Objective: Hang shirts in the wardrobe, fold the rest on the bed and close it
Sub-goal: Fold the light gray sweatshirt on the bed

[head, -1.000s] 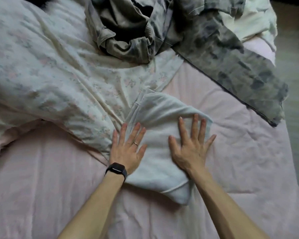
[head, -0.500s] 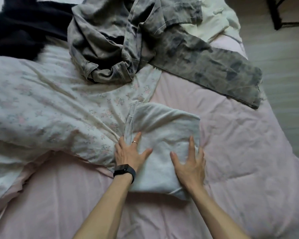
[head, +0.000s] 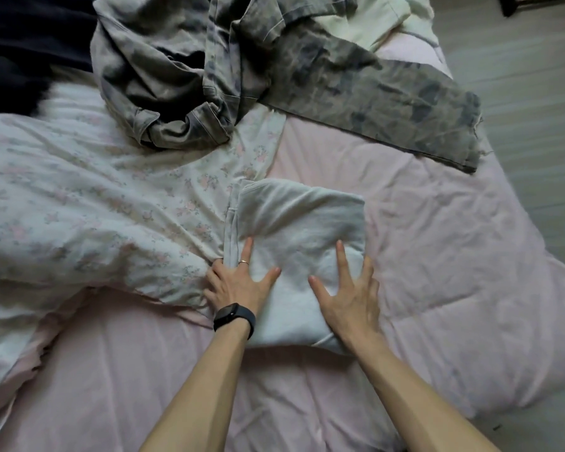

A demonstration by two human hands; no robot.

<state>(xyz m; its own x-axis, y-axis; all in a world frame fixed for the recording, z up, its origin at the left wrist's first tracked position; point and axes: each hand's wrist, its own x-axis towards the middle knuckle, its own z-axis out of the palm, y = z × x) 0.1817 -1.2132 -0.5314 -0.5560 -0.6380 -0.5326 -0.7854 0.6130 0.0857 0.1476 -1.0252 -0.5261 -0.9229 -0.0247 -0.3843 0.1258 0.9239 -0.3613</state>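
A folded white garment (head: 299, 223) lies in the middle of the pink bed cover (head: 437, 256). My left hand (head: 238, 282), with a ring and a black watch, lies flat on the garment's near left edge, fingers spread. My right hand (head: 349, 288) presses flat on its near right part, fingers straight and apart. A crumpled grey camouflage garment (head: 242, 70) sprawls across the far side of the bed, one leg reaching to the right edge. A cream garment (head: 366, 17) shows behind it.
A floral white duvet (head: 88, 203) is bunched over the left half of the bed. A dark fluffy cloth (head: 23, 44) sits at the far left corner. Wooden floor (head: 535, 93) runs along the right side of the bed.
Both hands have slid back toward me over the folded white garment, from its middle to its near part. The view has lifted, showing more of the far bed and the floor.
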